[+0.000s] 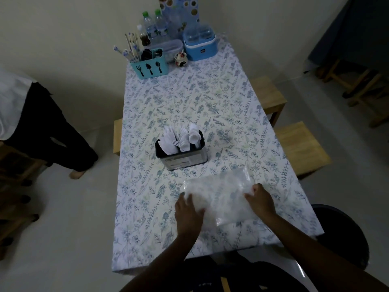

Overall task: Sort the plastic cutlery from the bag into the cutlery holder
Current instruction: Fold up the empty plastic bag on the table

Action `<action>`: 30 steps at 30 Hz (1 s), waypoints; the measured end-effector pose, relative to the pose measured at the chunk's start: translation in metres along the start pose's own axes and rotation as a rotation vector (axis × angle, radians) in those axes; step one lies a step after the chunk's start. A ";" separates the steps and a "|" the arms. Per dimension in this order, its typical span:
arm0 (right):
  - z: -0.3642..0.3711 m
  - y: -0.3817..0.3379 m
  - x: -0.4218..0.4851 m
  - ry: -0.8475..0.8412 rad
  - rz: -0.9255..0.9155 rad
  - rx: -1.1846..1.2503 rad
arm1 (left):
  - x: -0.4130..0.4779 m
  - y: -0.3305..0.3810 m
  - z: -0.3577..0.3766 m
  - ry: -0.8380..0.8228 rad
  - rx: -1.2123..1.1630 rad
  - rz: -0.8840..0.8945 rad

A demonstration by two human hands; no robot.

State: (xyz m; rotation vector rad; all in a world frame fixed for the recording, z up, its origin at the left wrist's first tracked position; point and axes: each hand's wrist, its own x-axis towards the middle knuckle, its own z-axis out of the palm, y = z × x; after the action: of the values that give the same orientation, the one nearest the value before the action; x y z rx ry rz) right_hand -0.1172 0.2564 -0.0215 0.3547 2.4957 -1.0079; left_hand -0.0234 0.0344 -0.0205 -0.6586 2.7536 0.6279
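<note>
A clear plastic bag (221,192) lies flat on the floral tablecloth near the front of the table. My left hand (188,209) rests on the bag's left edge with its fingers spread over the plastic. My right hand (260,199) grips the bag's right side with curled fingers. Just beyond the bag stands a dark cutlery holder (185,159) with three compartments, filled with white plastic knives, forks and spoons (181,138). Whether anything is inside the bag cannot be made out.
A teal cutlery caddy (150,69), water bottles (155,28), a blue container (200,46) and a small figurine (181,59) crowd the table's far end. Wooden stools (301,146) stand to the right. A person's legs (48,131) are at the left. A dark bin (345,232) sits right of me.
</note>
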 end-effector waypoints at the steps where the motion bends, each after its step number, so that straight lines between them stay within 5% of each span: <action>1: -0.002 0.004 0.004 -0.035 0.001 0.070 | -0.002 0.002 -0.001 0.050 -0.093 -0.087; 5: -0.017 0.016 -0.003 -0.318 0.167 0.590 | 0.004 0.000 -0.012 -0.071 -0.405 -0.257; 8: -0.025 0.014 -0.032 -0.431 0.198 0.727 | 0.014 -0.010 -0.024 -0.220 -0.558 -0.238; 12: -0.034 0.016 -0.068 -0.302 0.257 0.905 | 0.020 -0.006 -0.048 -0.452 -0.809 -0.056; 16: -0.049 0.025 -0.097 -0.127 0.279 1.165 | 0.027 0.017 -0.058 -0.759 -0.929 -0.083; 22: -0.076 0.067 -0.138 0.053 0.219 1.421 | 0.017 0.093 -0.036 -0.800 -1.106 -0.084; 30: -0.117 0.158 -0.175 0.426 0.205 1.583 | -0.032 0.226 -0.004 -0.864 -0.804 0.267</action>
State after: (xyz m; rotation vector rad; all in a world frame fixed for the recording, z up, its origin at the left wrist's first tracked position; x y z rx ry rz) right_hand 0.0630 0.4370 0.0421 1.2833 1.2682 -2.7745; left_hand -0.1040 0.2267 0.0728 -0.0651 1.7283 1.6410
